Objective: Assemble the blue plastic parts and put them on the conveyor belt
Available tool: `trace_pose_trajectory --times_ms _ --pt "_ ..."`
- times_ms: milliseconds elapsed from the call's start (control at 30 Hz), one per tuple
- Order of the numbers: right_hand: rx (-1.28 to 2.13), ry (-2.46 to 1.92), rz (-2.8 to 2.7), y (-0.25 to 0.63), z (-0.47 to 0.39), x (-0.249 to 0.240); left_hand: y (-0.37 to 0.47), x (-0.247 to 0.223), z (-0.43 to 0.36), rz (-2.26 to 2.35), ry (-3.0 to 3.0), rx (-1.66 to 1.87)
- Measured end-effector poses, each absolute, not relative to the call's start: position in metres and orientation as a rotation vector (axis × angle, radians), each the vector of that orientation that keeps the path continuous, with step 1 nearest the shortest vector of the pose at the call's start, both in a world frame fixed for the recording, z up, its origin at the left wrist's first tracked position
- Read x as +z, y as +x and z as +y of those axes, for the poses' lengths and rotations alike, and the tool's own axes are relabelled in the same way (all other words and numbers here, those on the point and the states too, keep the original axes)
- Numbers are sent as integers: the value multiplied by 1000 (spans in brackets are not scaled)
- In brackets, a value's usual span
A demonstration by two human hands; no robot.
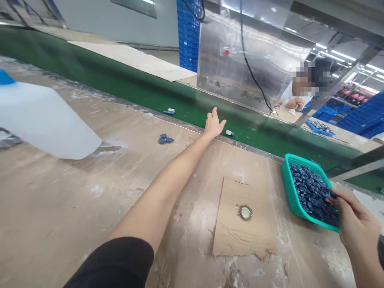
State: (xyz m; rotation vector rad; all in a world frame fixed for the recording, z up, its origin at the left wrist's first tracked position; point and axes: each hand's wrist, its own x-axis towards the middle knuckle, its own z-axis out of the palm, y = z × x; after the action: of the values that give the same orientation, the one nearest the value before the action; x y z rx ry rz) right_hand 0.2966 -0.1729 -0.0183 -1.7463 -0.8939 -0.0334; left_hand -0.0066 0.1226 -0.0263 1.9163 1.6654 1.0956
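My left hand (214, 125) reaches over the near edge of the green conveyor belt (189, 105), fingers apart and nothing held. Just right of it on the belt lies a small white and dark blue piece (229, 133); a similar one (170, 111) lies farther left. At the right, my right hand (349, 206) pinches a small dark blue piece (332, 194) over a turquoise basket (292, 200) heaped with dark blue pieces. A cardboard sheet (232, 236) between my arms bears a round metal cap (246, 212).
A translucent jug (45, 116) lies at the left beside a wet patch. A few blue bits (165, 139) sit near the belt's edge. Behind the belt stand a metal panel (225, 60) and stacked blue crates (189, 40). Another person's hand (295, 103) is at the back right.
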Motion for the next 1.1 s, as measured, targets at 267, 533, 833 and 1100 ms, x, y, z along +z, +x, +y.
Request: trace_pose_trajectory --times_ms 267,533,833,1100 --pt "169 -1425 -717 301 -165 -23 -111 -21 145 2119 2082 845" --pt "115 -1470 -833 304 -168 -31 -129 -38 158 1685 1806 1020" --pt "349 -1256 -684 302 -171 -18 -41 -3 66 1069 1089 1190" --pt "549 -1187 -853 257 -178 -3 -24 -6 -69 720 708 829"
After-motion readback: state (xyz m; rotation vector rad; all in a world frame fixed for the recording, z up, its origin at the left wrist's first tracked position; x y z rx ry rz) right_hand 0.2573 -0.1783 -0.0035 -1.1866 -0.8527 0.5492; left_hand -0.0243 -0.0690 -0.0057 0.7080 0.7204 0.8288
